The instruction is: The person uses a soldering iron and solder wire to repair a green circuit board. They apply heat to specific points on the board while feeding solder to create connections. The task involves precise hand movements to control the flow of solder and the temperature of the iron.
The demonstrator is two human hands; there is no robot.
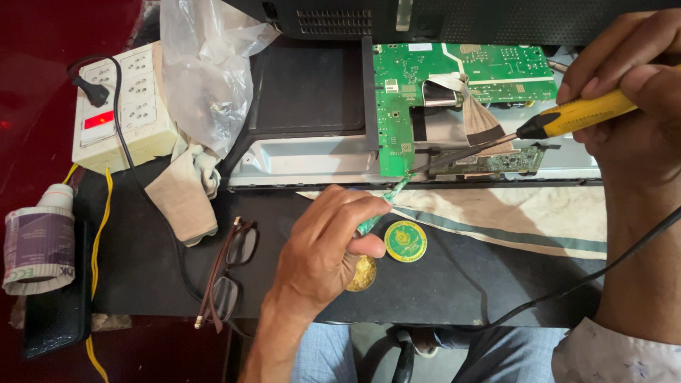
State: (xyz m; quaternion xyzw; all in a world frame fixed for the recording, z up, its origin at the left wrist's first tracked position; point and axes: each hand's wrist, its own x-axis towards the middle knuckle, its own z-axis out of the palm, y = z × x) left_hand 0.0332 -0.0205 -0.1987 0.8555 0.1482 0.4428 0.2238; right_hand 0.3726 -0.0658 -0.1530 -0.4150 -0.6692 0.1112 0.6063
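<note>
We are soldering at the lower corner of the green board (pixel 391 106), which lies on the opened back of a flat panel at the far edge of the bench. The iron (pixel 539 126) comes in from the right, its dark tip resting at the board's bottom edge beside the narrow strip board (pixel 496 162). Our right hand (pixel 631 92) is closed around the iron's yellow handle. Our left hand (pixel 326 248) pinches a thin green-wrapped solder stick (pixel 386 202) between thumb and fingers, its point almost meeting the tip.

We judge the joint is being fed now; the next move calls for a steady tip and solder brought just to the contact spot, no further.

The ribbon cable (pixel 479 120) lies close behind the iron's shaft, and we think heat could catch it. The iron's cord (pixel 567 284) trails across the cloth (pixel 525 213) and our lap. Two round tins (pixel 406 241) sit just by our left hand, one partly under it. Farther left lie glasses (pixel 230 273), a rag (pixel 184 191), a plastic bag (pixel 206 64), a power strip (pixel 120 106) and a bottle (pixel 39 241), well apart from the work.
</note>
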